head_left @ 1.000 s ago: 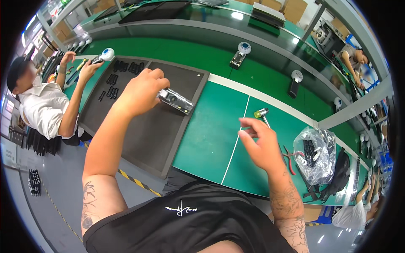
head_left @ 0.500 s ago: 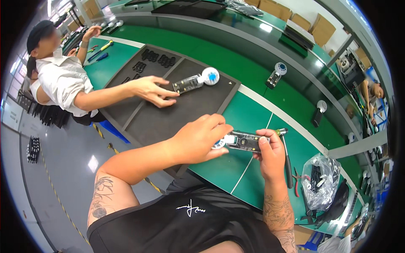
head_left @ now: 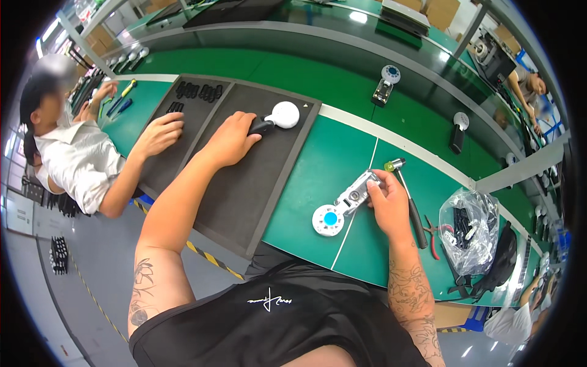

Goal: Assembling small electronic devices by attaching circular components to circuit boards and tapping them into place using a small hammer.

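My left hand (head_left: 231, 139) reaches over the dark mat (head_left: 238, 183), fingers closed round the black handle of a handheld device with a smooth round white head (head_left: 285, 115). My right hand (head_left: 390, 205) pinches the handle end of a second handheld device (head_left: 353, 194). That one's handle lies open, with inner parts showing, and its round white head has a blue centre. It is held over the green bench (head_left: 299, 208), head pointing toward my left. Just beyond my right hand lies a hammer (head_left: 411, 208) with a yellow-green face and dark grip.
A co-worker's hand (head_left: 160, 134) is over the mat's left part, near small black parts (head_left: 199, 91). Red-handled pliers (head_left: 433, 240) and a clear plastic bag of parts (head_left: 469, 232) lie at right. Similar devices (head_left: 384, 85) stand on the green strip beyond the grey-white rail (head_left: 391, 137).
My left hand has left the device in my right hand and moved to the mat, gripping the other one, now turned over. The co-worker's hand has drawn back left.
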The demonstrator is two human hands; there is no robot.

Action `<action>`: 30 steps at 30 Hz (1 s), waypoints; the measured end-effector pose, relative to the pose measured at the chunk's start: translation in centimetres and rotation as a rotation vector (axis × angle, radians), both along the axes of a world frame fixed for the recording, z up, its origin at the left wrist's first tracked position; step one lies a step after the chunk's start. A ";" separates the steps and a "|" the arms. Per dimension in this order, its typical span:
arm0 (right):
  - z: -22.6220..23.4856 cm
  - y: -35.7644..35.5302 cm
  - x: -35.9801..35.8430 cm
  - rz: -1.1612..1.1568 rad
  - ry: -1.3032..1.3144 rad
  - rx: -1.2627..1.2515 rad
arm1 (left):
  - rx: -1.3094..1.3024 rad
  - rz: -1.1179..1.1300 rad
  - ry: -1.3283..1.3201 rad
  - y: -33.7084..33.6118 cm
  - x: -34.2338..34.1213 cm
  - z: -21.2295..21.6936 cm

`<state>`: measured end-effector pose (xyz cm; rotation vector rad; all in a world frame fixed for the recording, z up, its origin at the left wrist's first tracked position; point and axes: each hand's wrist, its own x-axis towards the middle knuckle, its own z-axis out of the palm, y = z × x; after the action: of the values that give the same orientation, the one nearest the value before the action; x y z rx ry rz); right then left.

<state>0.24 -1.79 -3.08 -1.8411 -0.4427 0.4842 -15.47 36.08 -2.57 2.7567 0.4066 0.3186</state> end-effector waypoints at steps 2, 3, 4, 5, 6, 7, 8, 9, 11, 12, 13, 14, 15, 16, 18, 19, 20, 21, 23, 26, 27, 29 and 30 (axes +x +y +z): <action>0.0 0.0 0.0 -0.030 -0.013 0.018 | -0.093 -0.006 0.023 -0.1 1.0 0.7; 0.1 0.0 0.3 -0.031 -0.119 0.018 | -0.554 -0.075 -0.042 -0.9 1.5 1.0; 0.1 0.1 0.4 -0.026 -0.220 0.021 | -1.012 -0.132 -0.098 -2.1 1.5 1.5; 0.1 0.1 0.2 -0.025 -0.318 0.017 | -1.477 -0.181 -0.146 -3.6 1.3 2.0; 0.0 0.0 0.0 -0.023 -0.416 0.011 | -1.943 -0.219 -0.193 -5.0 1.2 2.5; -0.1 -0.1 -0.2 -0.047 -0.407 0.005 | -1.968 -0.246 -0.191 -6.8 1.8 3.0; 0.0 -0.1 -0.5 -0.032 -0.393 0.030 | -1.991 -0.269 -0.195 -8.6 2.3 3.9; -0.1 0.0 -0.6 -0.014 -0.382 0.054 | -1.996 -0.272 -0.176 -10.2 2.9 5.1; 0.0 0.0 -0.7 0.017 -0.361 0.100 | -1.993 -0.261 -0.137 -12.9 4.1 7.3; 0.0 0.2 -0.9 0.026 -0.357 0.109 | -2.002 -0.266 -0.116 -13.8 4.4 7.7; -0.1 0.5 -1.2 0.035 -0.353 0.119 | -1.943 -0.278 -0.119 -14.6 4.7 8.0; -0.1 0.6 -1.2 0.021 -0.350 0.107 | -1.885 -0.291 -0.127 -15.5 5.0 8.3; -0.1 0.8 -1.2 0.049 -0.359 0.121 | -1.828 -0.303 -0.136 -16.3 5.3 8.6; 0.0 0.6 -1.0 0.077 -0.367 0.136 | -1.770 -0.315 -0.145 -16.9 5.6 8.7; 0.0 0.5 -0.9 0.067 -0.358 0.125 | -1.763 -0.330 -0.104 -17.5 5.9 8.8; 0.0 0.4 -0.8 0.069 -0.353 0.119 | -1.750 -0.339 -0.077 -17.7 6.1 8.9; 0.0 0.3 -0.7 0.072 -0.348 0.114 | -1.737 -0.349 -0.051 -17.9 6.2 8.9; 0.0 0.2 -0.7 0.075 -0.343 0.110 | -1.722 -0.358 -0.025 -18.1 6.4 8.9; -0.1 -0.1 -0.4 0.075 -0.340 0.117 | -1.717 -0.361 -0.027 -18.6 6.5 8.8; -0.3 -0.5 -0.1 0.082 -0.342 0.126 | -1.711 -0.374 -0.044 -19.2 6.7 8.5; -0.3 -0.5 -0.1 0.077 -0.342 0.128 | -1.709 -0.377 -0.040 -19.3 6.8 8.4; -0.5 -0.4 -0.1 0.079 -0.341 0.119 | -1.715 -0.363 -0.068 -19.3 6.9 8.0; -0.5 -0.4 -0.1 0.080 -0.341 0.113 | -1.718 -0.356 -0.083 -19.3 7.0 7.8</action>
<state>0.11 -2.17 -3.58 -1.8044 -0.7613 0.1919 -8.48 16.81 5.26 1.0724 0.0381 -0.0569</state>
